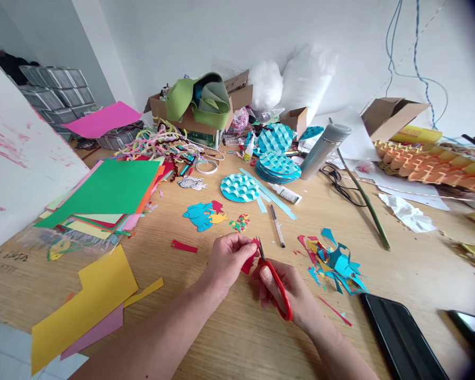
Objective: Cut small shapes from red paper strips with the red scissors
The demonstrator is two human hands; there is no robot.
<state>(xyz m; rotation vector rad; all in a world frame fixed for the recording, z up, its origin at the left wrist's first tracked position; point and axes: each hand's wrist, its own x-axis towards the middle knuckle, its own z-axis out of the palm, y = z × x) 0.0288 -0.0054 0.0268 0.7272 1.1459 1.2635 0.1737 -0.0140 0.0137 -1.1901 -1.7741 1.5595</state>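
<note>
My left hand [230,259] pinches a small piece of red paper [248,263] between thumb and fingers. Red-handled scissors [276,287] are in my right hand [288,290], with their dark blades pointing up beside the red paper. Whether the blades touch the paper I cannot tell. Just beyond my hands lie tiny coloured paper bits [240,222], a blue paper fish [198,216], a yellow paper fish [218,218] and a small red cutout [217,206]. A red paper strip [184,246] rests left of my left hand.
Paper scraps [340,266] and a black phone [404,338] lie to the right. A pen [277,226], a glue bottle [288,194] and a wavy blue paper disc [239,188] sit ahead. Coloured sheets [111,184] are stacked left, near yellow paper [89,309]. A grey tumbler [325,150] stands behind.
</note>
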